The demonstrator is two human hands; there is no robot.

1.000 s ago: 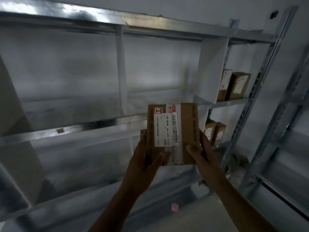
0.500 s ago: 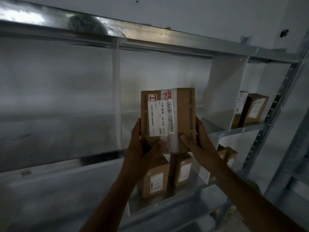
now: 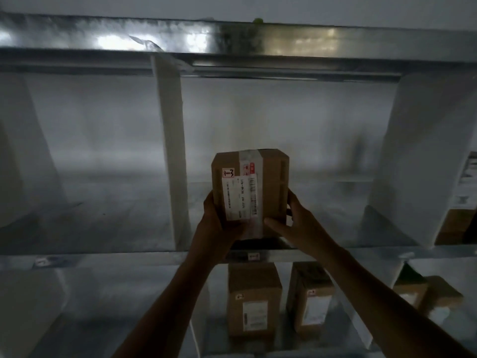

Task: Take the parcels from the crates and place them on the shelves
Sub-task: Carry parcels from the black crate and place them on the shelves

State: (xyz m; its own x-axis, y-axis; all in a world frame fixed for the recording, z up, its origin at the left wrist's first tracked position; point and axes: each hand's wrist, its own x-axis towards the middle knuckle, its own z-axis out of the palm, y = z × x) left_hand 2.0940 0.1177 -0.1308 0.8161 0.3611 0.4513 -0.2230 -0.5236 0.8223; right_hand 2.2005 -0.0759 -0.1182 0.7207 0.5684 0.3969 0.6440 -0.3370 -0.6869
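A brown cardboard parcel (image 3: 271,182) with a white shipping label and a small "1-3" tag stands upright at the front of the middle metal shelf (image 3: 103,257). My left hand (image 3: 219,226) grips its lower left side with the thumb across the label. My right hand (image 3: 294,223) grips its lower right side, thumb on the front face. The parcel's bottom is at the shelf's front edge; I cannot tell whether it rests on the shelf.
White dividers (image 3: 170,156) (image 3: 413,164) split the shelf into bays. Two upright parcels (image 3: 254,301) (image 3: 312,301) stand on the shelf below, more parcels (image 3: 436,295) further right. Another labelled parcel (image 3: 464,197) sits in the bay at the right edge.
Both hands have carried the parcel forward and up into the middle shelf's bay. The view has moved closer to the rack.
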